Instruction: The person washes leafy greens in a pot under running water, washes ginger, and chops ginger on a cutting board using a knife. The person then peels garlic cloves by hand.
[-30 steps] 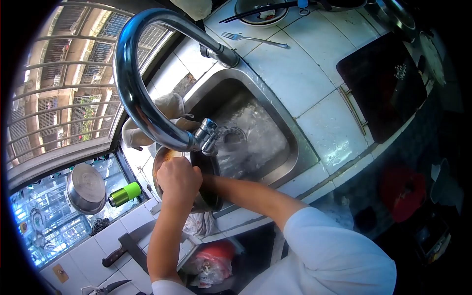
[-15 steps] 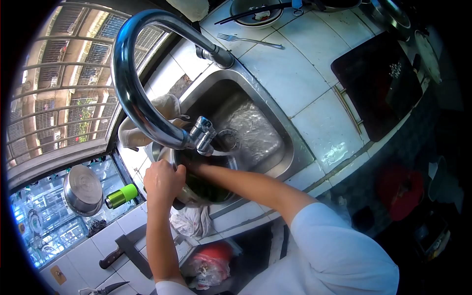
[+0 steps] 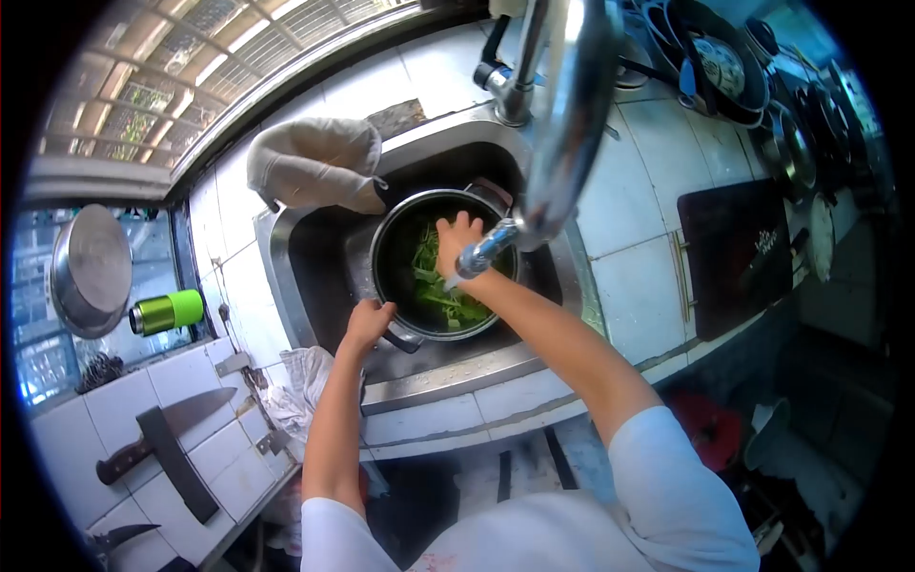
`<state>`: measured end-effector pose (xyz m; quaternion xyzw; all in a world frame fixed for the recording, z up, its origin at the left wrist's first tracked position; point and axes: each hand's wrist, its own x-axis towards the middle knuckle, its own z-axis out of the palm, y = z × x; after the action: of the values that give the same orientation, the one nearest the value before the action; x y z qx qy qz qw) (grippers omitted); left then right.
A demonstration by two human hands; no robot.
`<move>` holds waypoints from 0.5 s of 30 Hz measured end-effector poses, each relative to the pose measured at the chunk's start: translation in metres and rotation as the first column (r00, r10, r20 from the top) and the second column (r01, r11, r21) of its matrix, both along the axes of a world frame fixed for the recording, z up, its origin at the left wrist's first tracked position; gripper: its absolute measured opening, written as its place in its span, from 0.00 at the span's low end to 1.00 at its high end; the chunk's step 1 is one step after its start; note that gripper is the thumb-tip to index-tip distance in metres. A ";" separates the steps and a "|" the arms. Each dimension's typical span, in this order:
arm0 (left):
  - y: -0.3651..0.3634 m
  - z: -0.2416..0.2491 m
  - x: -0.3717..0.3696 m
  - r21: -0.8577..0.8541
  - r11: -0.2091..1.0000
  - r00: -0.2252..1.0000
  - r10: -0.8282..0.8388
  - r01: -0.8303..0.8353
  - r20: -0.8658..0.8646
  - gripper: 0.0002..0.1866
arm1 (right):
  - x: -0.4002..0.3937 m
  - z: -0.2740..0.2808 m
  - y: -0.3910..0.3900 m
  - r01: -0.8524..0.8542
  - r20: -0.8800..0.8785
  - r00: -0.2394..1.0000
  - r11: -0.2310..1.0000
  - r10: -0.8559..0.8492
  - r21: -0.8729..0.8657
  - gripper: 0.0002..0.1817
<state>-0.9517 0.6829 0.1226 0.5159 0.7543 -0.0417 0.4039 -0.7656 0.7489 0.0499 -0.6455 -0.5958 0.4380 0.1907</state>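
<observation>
From where I stand, the pot (image 3: 391, 253) sits in the sink (image 3: 324, 272), its round mouth facing up around the fingers of the right hand (image 3: 459, 250). Its longest line runs handle to handle: the near handle (image 3: 401, 342) juts out just beside the left thumb, toward the person, while the far handle (image 3: 492, 194) lies beyond the right fingertips, up toward the tap's base. The greens (image 3: 429, 255) lie inside, under and beside the right fingers, their strips pointing every which way.

Those right fingers (image 3: 461, 220) are spread a little apart and point away from the person; the thumb I can't make out. The left hand (image 3: 365, 324) is at the pot's edge, thumb reaching toward the rim; its other fingers are tucked out of sight, so I can't tell whether they are clamped on anything.

The tap (image 3: 569, 124) arches blurred in front of everything, and its nozzle (image 3: 484, 252) covers part of the right wrist and hand. It also hides a stretch of the pot's right rim. The pot's depths are dark, its bottom out of view. Beyond the left fingers, a tan cloth (image 3: 315, 162) hangs over the sink's edge.
</observation>
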 end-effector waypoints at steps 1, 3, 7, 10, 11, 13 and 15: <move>-0.001 -0.001 0.005 0.017 0.999 0.999 -0.029 0.029 -0.034 0.22 | 0.000 0.012 -0.004 -0.029 -0.021 0.999 0.999 0.030 0.019 0.26; -0.002 -0.005 0.008 -0.048 0.998 0.999 -0.030 0.028 -0.041 0.23 | -0.006 0.041 -0.015 -0.380 0.303 0.890 0.921 0.340 0.085 0.28; -0.006 0.004 0.019 -0.084 0.996 0.994 -0.031 0.022 -0.108 0.24 | -0.011 0.001 -0.021 -0.811 0.718 0.410 0.586 0.562 0.005 0.21; -0.004 0.015 0.023 -0.137 0.990 0.999 -0.014 0.008 -0.044 0.24 | 0.003 -0.013 -0.009 -0.777 0.745 0.485 0.617 0.458 0.127 0.14; -0.006 0.012 0.023 -0.114 0.993 0.999 -0.021 0.016 -0.038 0.22 | 0.006 -0.012 -0.005 -0.677 0.694 0.603 0.712 0.394 0.185 0.12; -0.010 0.005 0.020 -0.097 0.995 1.000 0.000 -0.001 -0.013 0.23 | 0.010 0.039 0.002 -0.676 0.681 0.627 0.698 0.378 0.235 0.17; -0.011 0.006 0.022 -0.073 0.996 0.999 0.042 -0.042 0.000 0.21 | 0.007 0.101 0.003 -0.690 0.651 0.617 0.702 0.442 0.177 0.20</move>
<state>-0.9294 0.6716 0.1288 0.4850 0.7626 -0.0606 0.4237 -0.7585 0.7519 0.1505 -0.4603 -0.8782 0.1294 -0.0149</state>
